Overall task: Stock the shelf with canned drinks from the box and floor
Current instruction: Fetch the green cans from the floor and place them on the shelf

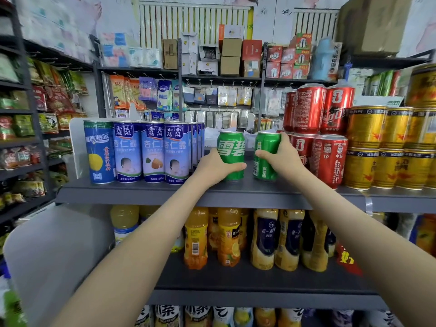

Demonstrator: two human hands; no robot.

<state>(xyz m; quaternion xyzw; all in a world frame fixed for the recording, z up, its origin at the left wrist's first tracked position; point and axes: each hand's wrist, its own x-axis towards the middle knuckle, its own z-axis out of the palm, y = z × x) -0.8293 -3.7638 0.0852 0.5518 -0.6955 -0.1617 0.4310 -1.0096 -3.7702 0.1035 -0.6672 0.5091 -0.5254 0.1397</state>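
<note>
Two green cans stand on the grey top shelf (165, 193), in the gap between the blue cans and the red cans. My left hand (215, 167) grips the left green can (230, 147) low on its side, thumb across the front. My right hand (282, 158) grips the right green can (265, 147) from the right, fingers over its top rim. That can leans slightly to the left. Both cans' bases look to be on the shelf. No box or floor is in view.
Tall blue cans (151, 152) fill the shelf's left part. Stacked red cans (328, 159) and gold cans (382, 147) stand on the right. Orange juice bottles (227, 237) and yellow-blue bottles (287, 239) line the shelf below. Packed racks stand behind and on the left.
</note>
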